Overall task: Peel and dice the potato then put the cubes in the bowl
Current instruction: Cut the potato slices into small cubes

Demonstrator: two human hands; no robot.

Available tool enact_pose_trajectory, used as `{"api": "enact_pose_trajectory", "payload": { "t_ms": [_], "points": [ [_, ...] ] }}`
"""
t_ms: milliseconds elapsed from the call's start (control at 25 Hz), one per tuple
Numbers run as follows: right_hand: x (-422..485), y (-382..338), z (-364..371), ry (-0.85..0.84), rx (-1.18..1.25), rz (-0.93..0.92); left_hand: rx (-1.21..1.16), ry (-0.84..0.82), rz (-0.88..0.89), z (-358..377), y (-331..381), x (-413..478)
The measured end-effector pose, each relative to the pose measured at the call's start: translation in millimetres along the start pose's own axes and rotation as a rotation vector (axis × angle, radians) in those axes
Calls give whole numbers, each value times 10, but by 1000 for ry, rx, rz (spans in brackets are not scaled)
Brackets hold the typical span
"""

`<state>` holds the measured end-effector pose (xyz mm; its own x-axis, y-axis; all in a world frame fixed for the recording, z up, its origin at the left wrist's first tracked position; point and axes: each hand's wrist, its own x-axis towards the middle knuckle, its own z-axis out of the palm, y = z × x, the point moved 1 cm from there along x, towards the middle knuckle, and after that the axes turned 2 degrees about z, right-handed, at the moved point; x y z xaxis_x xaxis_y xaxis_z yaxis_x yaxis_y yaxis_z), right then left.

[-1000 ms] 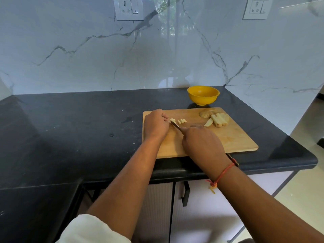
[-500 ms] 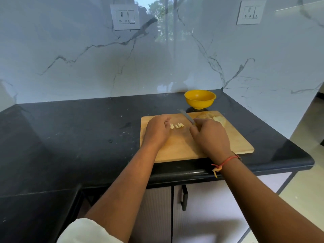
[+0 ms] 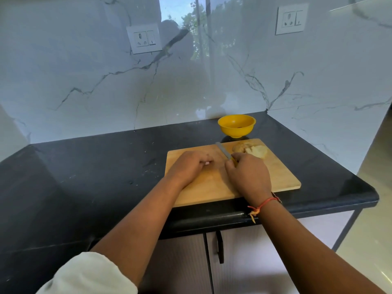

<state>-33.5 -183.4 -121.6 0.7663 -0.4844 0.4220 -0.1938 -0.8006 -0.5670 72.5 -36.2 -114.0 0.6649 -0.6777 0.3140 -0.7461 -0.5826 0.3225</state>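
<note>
A wooden cutting board [image 3: 282, 175] lies on the black counter. My left hand [image 3: 188, 166] rests on the board's left half, fingers curled over small potato cubes [image 3: 206, 163], of which only a pale bit shows. My right hand [image 3: 249, 175] grips a knife [image 3: 222, 150] whose blade points up and to the left, away from me. Pale peeled potato slices [image 3: 257, 151] and a brown peel piece [image 3: 238, 147] lie at the board's far right corner. A yellow bowl [image 3: 236, 125] stands just behind the board.
The black counter [image 3: 95, 172] stretches left and ends at a rounded front edge; its right end drops off to the floor. A marble wall with two sockets rises behind. Cabinet doors with a dark handle [image 3: 220, 247] sit below.
My left hand has closed over the diced pieces, hiding them. My right hand lifted the knife off the cut and drew back, blade now pointing away. The camera tilted upward.
</note>
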Motion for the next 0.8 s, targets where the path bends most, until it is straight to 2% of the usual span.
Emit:
{"api": "enact_pose_trajectory", "payload": {
  "t_ms": [360,560,680,800],
  "points": [
    [34,12,41,-8,-9,-1,-19,90,-231,-137,-303,-173],
    [20,57,-25,104,200,46,-62,139,-109,-106,5,-86],
    [19,195,-95,165,144,105,-107,151,-80,-33,336,80],
    [-7,309,-172,246,147,187,-141,73,-34,98,632,253]
  ]
}}
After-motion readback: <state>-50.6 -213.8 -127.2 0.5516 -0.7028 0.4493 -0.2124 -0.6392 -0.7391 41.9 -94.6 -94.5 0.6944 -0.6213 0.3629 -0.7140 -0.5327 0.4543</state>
